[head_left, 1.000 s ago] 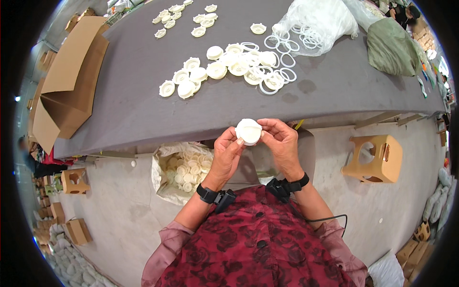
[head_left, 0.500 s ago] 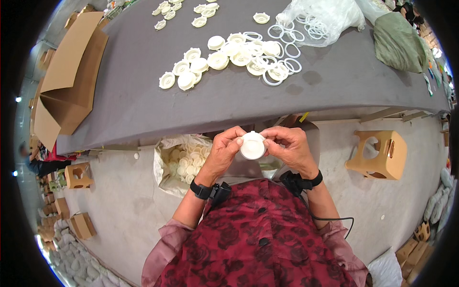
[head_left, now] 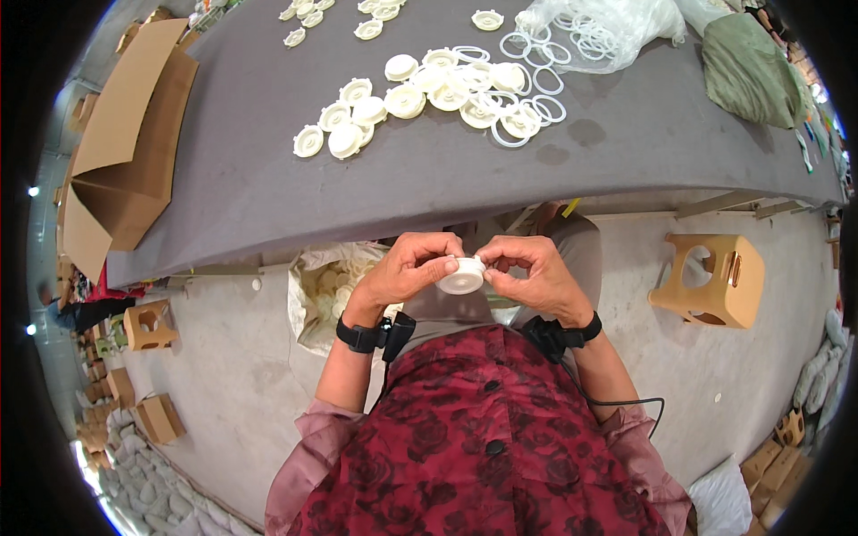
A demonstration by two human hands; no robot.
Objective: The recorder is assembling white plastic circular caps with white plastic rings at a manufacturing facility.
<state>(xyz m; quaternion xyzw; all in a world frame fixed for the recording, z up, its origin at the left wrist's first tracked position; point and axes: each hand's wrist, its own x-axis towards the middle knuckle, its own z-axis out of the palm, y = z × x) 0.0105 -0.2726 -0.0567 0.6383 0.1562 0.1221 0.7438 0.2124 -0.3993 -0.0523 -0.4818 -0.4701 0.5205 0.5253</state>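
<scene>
Between my hands, just past the table's front edge and over my lap, is a round white plastic cap (head_left: 462, 279), tilted so that its flat face and rim show. My left hand (head_left: 413, 266) grips its left side between thumb and fingers. My right hand (head_left: 529, 272) pinches the right edge of the cap with thumb and forefinger. Whether a ring sits on the cap is too small to tell. On the table ahead lies a loose pile of cream caps (head_left: 405, 100), with translucent white rings (head_left: 547, 109) along its right side.
A grey-covered table (head_left: 250, 179) spans the front. An open cardboard box (head_left: 134, 152) stands at its left, a clear bag of rings (head_left: 617, 40) and a green bag (head_left: 751, 76) at back right. Below are a sack of caps (head_left: 313, 313) and a tan stool (head_left: 710, 281).
The cap has tipped from facing up to a slanted, more edge-on pose. My left hand has turned and reaches further over it; my right fingers have shifted along its edge.
</scene>
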